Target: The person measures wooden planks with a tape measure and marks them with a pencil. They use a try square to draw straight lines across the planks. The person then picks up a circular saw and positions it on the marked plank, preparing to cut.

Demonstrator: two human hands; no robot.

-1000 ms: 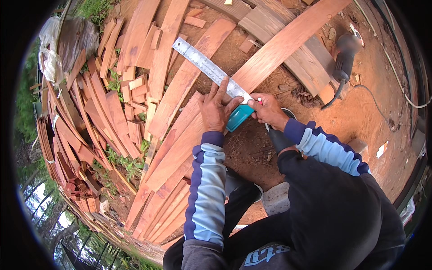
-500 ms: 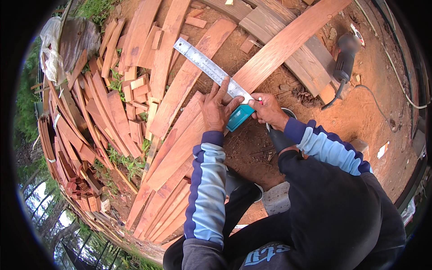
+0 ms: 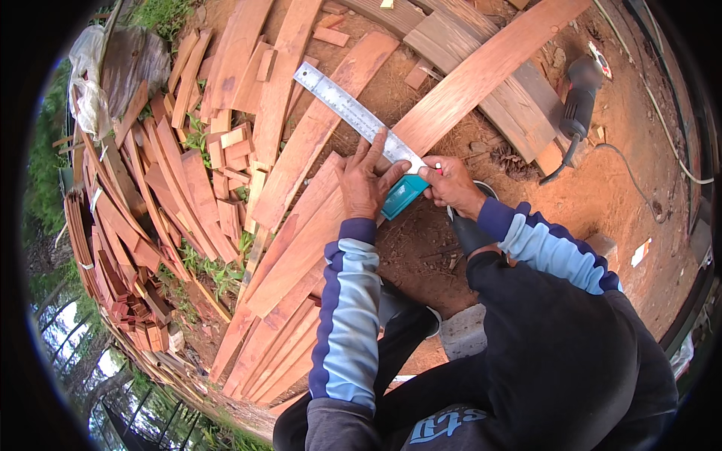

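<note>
A try square with a steel blade (image 3: 342,104) and a teal stock (image 3: 404,197) lies across the end of a long reddish-brown board (image 3: 474,83). My left hand (image 3: 364,183) grips the square, its fingers laid on the blade and its thumb stretched towards the stock. Beside the blade's stock end, my right hand (image 3: 457,186) is closed in a pinch at the board's edge. A slim red-and-white stick (image 3: 438,167) shows between its fingers, mostly hidden; its exact kind cannot be made out.
Weathered planks (image 3: 500,113) lie beneath the far part of the board. An angle grinder (image 3: 579,98) with a cord rests on the dirt at right. Cut boards (image 3: 301,248) and offcuts (image 3: 237,146) spread over the left. A grey block (image 3: 462,331) sits near my feet.
</note>
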